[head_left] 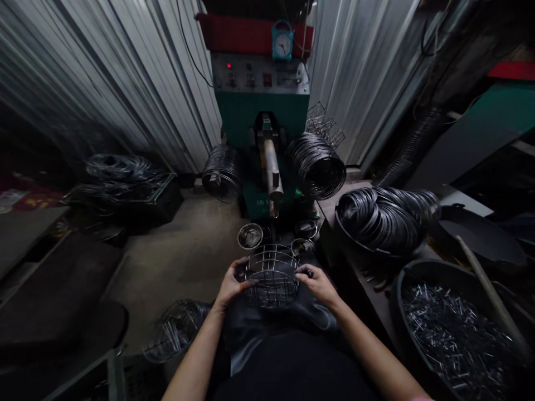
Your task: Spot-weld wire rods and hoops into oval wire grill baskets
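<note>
A round wire basket (273,275) of thin metal rods is held over my lap, in front of the machine. My left hand (234,284) grips its left side, thumb toward the middle and fingers at the rim. On the opposite side my right hand (316,283) pinches the rim with its fingertips. Just beyond the basket, the welding machine's arm (272,167) points down, its tip (273,210) above and apart from the wires. Small bowls stand below that tip, one (250,236) to the left and another (302,247) to the right.
Bundles of wire rings hang left (222,172) and right (317,166) of the green machine (234,111). More rings (382,217) fill a tub at right, near a large tub (401,301) of short metal rods. Wire pieces (178,328) stand at lower left.
</note>
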### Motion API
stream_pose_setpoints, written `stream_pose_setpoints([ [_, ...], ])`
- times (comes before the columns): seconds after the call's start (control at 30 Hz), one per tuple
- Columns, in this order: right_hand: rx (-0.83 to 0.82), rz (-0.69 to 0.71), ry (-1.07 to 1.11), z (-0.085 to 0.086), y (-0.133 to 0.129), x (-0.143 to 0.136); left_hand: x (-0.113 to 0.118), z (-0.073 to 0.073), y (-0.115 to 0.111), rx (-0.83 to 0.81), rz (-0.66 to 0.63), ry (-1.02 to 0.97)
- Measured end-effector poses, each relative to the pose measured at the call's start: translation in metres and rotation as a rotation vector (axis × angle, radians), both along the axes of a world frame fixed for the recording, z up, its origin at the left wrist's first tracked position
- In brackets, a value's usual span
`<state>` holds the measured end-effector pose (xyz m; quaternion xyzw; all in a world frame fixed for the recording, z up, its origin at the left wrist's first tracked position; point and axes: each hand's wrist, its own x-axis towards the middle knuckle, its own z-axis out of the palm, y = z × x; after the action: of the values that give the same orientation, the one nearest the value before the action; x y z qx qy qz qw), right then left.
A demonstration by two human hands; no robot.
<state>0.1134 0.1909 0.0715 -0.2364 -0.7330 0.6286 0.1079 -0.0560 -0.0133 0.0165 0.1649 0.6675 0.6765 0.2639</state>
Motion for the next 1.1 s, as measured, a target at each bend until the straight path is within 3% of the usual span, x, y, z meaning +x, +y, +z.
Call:
stream_pose_setpoints([
  [0.23,0.044,-0.006,-0.015,-0.01,-0.001,0.0,0.012,-0.001,0.003,-0.149,-0.075,0.214],
  [0.43,0.082,0.009,-0.009,-0.01,-0.004,0.005,0.032,-0.006,0.012,-0.34,0.011,0.43],
  [0.6,0.13,0.061,0.027,-0.01,-0.006,0.009,0.04,-0.009,0.014,-0.338,-0.004,0.551],
  [0.93,0.426,0.23,0.155,-0.017,-0.009,0.009,0.043,-0.02,0.009,-0.376,-0.061,0.583],
  [1.1,0.491,0.252,0.167,-0.02,-0.015,0.008,0.043,-0.024,0.007,-0.387,-0.068,0.573],
])
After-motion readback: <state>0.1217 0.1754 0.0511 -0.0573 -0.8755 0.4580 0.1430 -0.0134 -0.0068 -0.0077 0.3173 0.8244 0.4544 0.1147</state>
